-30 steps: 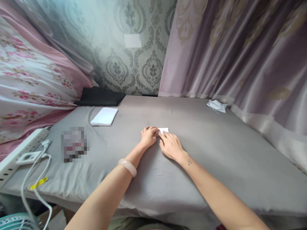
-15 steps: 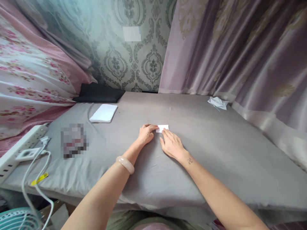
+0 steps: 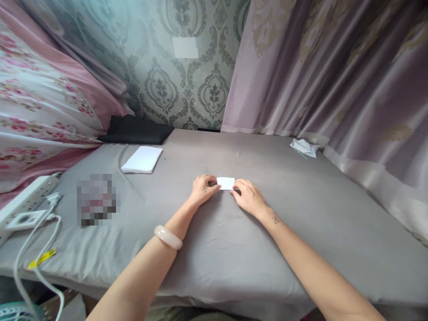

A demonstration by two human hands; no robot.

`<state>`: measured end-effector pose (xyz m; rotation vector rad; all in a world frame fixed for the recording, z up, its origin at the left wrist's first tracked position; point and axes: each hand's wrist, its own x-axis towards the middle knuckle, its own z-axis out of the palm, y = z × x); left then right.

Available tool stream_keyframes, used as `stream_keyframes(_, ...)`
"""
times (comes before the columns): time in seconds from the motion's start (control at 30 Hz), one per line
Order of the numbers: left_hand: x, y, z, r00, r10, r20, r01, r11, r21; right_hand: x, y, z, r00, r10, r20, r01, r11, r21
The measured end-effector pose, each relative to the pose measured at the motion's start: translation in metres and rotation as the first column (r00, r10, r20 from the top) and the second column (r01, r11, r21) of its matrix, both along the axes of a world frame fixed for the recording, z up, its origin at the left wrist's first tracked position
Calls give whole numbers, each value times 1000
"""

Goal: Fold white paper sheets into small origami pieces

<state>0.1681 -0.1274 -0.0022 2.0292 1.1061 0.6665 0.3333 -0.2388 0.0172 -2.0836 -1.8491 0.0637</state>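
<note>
On the grey cloth-covered bed (image 3: 214,254), the left hand (image 3: 202,188) and the right hand (image 3: 250,196) each pinch one end of a small white rectangular paper piece (image 3: 225,183) between them; whether it's lifted, I can't tell. They seem to be steadying it; the next move calls for a light, even grip.

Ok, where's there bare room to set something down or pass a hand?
Most room: the grey sheet right of the right hand, bordered by the curtain and crumpled paper. There's also a patch beyond the small white paper, between the white stack and crumpled paper. Crowded: the left end, with power strip, cable and pixelated item.
</note>
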Motion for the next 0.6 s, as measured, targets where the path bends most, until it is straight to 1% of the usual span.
stream_keyframes(0.1,2,-4,2,998,-1,-56,4,999,45,2,7,-3,999,-19,-50,22,998,55)
stream_keyframes(0.17,3,-6,4,997,-17,-69,20,999,38,3,10,-6,999,12,-46,-6,992,124)
stream_keyframes(0.27,3,-11,7,998,-54,-26,56,998,41,4,13,-11,996,81,21,-84,971,224)
stream_keyframes(0.37,3,-14,8,996,-84,25,82,995,64,2,13,-14,989,125,80,-143,947,287)
stream_keyframes(0.47,2,-12,5,992,-86,87,88,996,-18,2,13,-16,985,148,83,-168,929,329)
stream_keyframes(0.53,2,-8,1,981,-71,179,88,992,-90,2,13,-16,984,158,78,-175,920,350)
stream_keyframes(0.6,3,-4,-2,959,-79,271,118,984,-132,3,13,-15,982,173,77,-189,909,372)
